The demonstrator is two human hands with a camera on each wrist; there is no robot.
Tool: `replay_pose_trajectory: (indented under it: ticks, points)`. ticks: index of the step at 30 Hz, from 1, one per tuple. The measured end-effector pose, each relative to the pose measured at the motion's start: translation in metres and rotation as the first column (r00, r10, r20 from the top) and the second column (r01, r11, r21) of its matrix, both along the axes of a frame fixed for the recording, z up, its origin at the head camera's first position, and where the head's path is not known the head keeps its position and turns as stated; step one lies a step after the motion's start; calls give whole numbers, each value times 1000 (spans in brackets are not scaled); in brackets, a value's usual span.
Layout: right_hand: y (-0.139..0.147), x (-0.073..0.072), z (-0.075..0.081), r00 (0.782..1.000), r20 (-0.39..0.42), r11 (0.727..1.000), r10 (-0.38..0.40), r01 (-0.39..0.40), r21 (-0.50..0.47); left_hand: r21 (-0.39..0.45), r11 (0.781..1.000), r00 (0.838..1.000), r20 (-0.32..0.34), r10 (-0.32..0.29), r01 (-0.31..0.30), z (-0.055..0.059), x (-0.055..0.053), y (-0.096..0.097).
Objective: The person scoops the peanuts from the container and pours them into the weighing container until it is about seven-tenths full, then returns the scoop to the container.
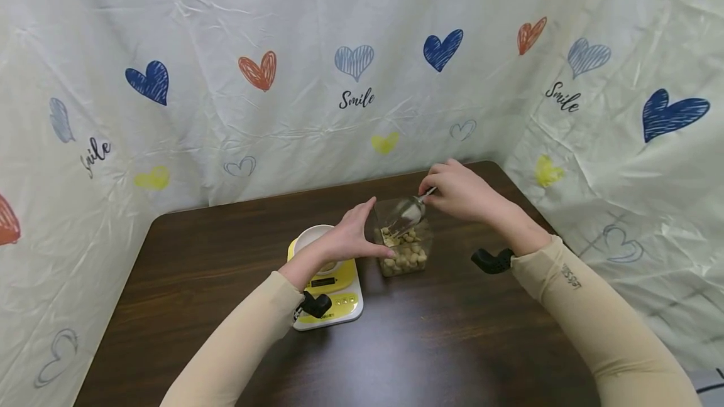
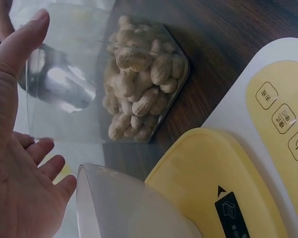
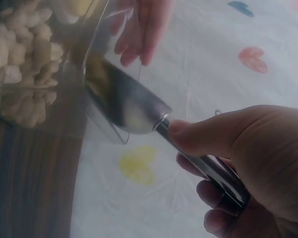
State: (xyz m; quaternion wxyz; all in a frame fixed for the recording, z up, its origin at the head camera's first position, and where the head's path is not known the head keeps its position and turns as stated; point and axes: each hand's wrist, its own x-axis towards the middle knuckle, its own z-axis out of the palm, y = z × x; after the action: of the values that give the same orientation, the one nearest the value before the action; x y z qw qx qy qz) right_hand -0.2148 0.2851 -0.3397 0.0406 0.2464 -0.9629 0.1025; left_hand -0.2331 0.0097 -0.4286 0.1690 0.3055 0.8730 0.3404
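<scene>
A clear square container [image 2: 92, 25] holds peanuts in their shells [image 1: 407, 260], heaped in its lower part. My left hand [image 1: 352, 235] spans the container near its top, with thumb and fingers on different sides gripping it. In my right hand [image 1: 460, 190] is a metal scoop [image 3: 131, 101], held by its handle between thumb and curled fingers. The scoop's bowl dips inside the container, its tip toward the peanuts in the head view. Left of the container, a white bowl [image 1: 311, 234] stands on a yellow and white kitchen scale [image 1: 353, 306], partly hidden by my left hand and forearm.
The dark wooden table [image 1: 215, 281] extends around these things. White curtains [image 1: 305, 124] printed with hearts hang behind it and at both sides. The scale and bowl sit close beside the container, beneath my left wrist.
</scene>
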Motion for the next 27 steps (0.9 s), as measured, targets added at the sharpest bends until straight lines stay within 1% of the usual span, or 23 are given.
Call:
replay_pose_trajectory:
  ticks: [3, 7, 13, 17, 20, 22, 25, 27]
  points:
    - [-4, -1, 0, 999, -35, 999, 15, -14, 35, 8, 1000, 1000, 9, 4, -4, 1, 1, 1]
    - [-9, -3, -3, 997, -72, 997, 25, -20, 75, 13, 1000, 1000, -6, 4, -4, 0, 1, 1]
    - [-20, -6, -20, 993, -94, 988, 65, -51, 144, 14, 1000, 1000, -15, 5, -4, -1, 1, 0]
    - [-24, -9, -27, 991, -106, 987, 77, -61, 146, 20, 1000, 1000, -8, 1, -1, -1, 2, -1]
    - [-25, -10, -27, 993, -93, 989, 72, -59, 138, 18, 1000, 1000, -9, -1, 1, 0, 2, -1]
    - [-24, -9, -26, 995, -67, 989, 70, -61, 135, 14, 1000, 1000, -10, 0, 0, 0, 2, -1]
    - [-24, -6, -23, 997, -28, 988, 71, -67, 136, 8, 1000, 1000, -8, -1, 1, 0, 1, -1]
    - [-25, -3, -20, 997, -23, 988, 71, -67, 140, 8, 1000, 1000, -4, -1, 1, 1, 2, 0]
